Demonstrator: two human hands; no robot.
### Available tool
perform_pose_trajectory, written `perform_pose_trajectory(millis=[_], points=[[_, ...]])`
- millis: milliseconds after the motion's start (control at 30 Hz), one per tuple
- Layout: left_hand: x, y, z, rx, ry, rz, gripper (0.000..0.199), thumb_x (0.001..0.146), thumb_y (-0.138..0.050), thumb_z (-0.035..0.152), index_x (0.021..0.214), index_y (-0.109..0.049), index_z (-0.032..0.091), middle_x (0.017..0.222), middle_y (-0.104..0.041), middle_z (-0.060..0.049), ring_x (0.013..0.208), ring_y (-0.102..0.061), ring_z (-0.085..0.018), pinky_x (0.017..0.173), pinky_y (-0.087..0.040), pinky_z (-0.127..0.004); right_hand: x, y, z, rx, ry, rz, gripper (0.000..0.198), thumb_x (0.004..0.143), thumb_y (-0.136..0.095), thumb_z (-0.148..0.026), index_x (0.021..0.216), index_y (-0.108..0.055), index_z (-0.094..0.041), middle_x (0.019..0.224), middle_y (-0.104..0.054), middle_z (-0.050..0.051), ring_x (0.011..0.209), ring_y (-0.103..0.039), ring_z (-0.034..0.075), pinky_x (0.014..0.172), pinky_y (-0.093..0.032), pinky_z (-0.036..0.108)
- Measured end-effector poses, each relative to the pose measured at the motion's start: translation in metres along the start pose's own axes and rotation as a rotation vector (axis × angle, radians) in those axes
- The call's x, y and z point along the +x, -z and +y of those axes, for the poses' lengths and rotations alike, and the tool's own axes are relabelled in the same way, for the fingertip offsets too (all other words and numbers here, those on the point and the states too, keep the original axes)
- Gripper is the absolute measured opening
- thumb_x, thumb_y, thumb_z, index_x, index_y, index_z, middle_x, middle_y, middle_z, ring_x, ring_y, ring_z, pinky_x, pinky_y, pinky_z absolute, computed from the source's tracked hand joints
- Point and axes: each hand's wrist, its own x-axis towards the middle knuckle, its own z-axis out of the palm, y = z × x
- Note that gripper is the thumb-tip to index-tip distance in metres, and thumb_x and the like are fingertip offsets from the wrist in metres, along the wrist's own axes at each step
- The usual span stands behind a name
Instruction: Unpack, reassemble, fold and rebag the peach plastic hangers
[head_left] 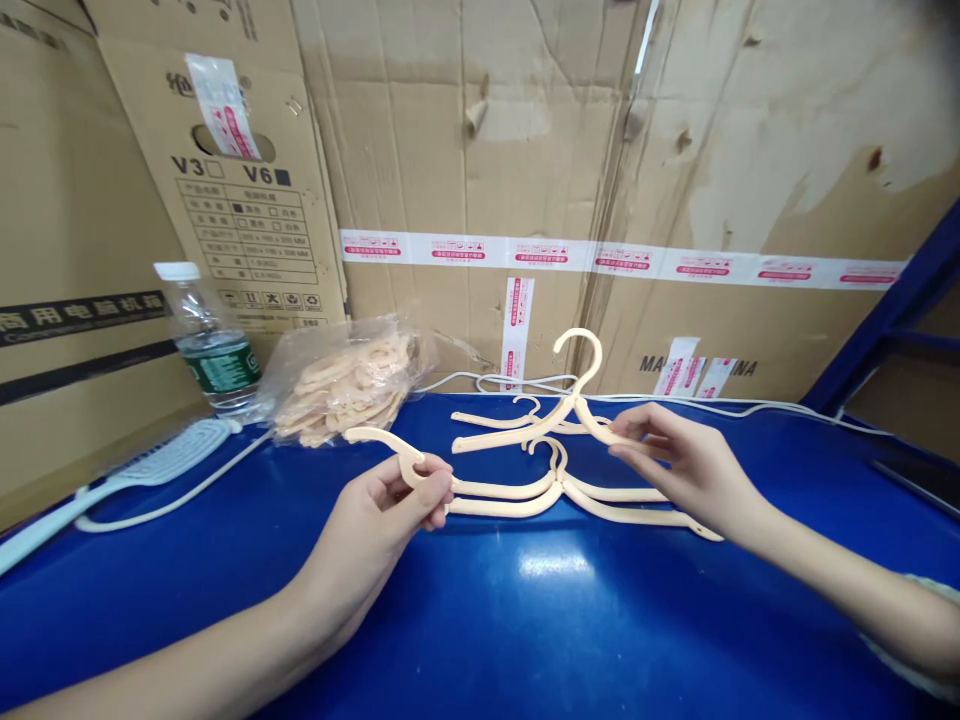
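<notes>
My left hand (394, 515) is closed, pinching a cream plastic hanger piece (384, 438) between thumb and fingers. One curved arm of that piece points up to the left; the fingers cover its other end. On the right, my right hand (686, 460) grips a cream plastic hanger (510, 434) by its right arm, with the hook upright. Beneath and between the hands, more cream hangers (510, 508) lie on the blue table, overlapping. Another hanger (487, 422) lies behind the raised one and is partly hidden by it.
At the back left, a clear plastic bag (352, 385) holds several cream hanger parts. Beside it stand a water bottle (217, 360) with a white cap and a pale blue hairbrush (161, 455). Cardboard boxes (450, 150) wall the rear. A white cable (735, 406) runs along the back edge.
</notes>
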Motion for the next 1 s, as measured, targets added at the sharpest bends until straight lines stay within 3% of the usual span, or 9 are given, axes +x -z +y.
perform_pose_trajectory(millis=[267,600,767,1000], points=[[0.0,-0.001,-0.004,-0.049,-0.003,0.019,0.032,0.068,-0.086,0.041,0.074,-0.067,0.016,0.066,-0.057,0.001,0.065,-0.048,-0.011,0.064,-0.041,-0.022,-0.009,0.001,0.003,-0.004,0.1,0.019,0.019,0.093,-0.058,-0.029,0.11,-0.063,-0.024,0.105,-0.069,0.009,0.092,-0.068,0.022,0.076,-0.059,0.032],[-0.003,0.004,-0.009,-0.092,0.025,-0.022,0.028,0.077,-0.079,0.041,0.079,-0.065,0.017,0.07,-0.056,0.001,0.069,-0.046,-0.013,0.069,-0.041,-0.024,-0.014,0.002,-0.002,-0.042,0.181,0.069,0.013,0.092,-0.058,-0.022,0.104,-0.063,-0.024,0.095,-0.068,0.007,0.084,-0.068,0.019,0.071,-0.059,0.029],[-0.003,0.004,-0.009,-0.1,0.019,-0.069,0.026,0.079,-0.079,0.039,0.077,-0.065,0.017,0.072,-0.056,0.001,0.068,-0.047,-0.011,0.067,-0.041,-0.022,-0.013,0.003,-0.005,-0.071,0.29,0.132,0.017,0.09,-0.059,-0.015,0.104,-0.062,-0.024,0.091,-0.068,0.005,0.08,-0.067,0.017,0.066,-0.055,0.026],[-0.005,-0.001,-0.002,-0.156,0.09,-0.086,0.024,0.075,-0.082,0.035,0.074,-0.067,0.017,0.099,-0.066,-0.004,0.081,-0.061,-0.016,0.066,-0.05,-0.024,-0.014,0.004,-0.004,-0.102,0.4,0.193,0.019,0.088,-0.06,-0.013,0.101,-0.064,-0.026,0.085,-0.071,0.004,0.084,-0.069,0.021,0.072,-0.054,0.033]])
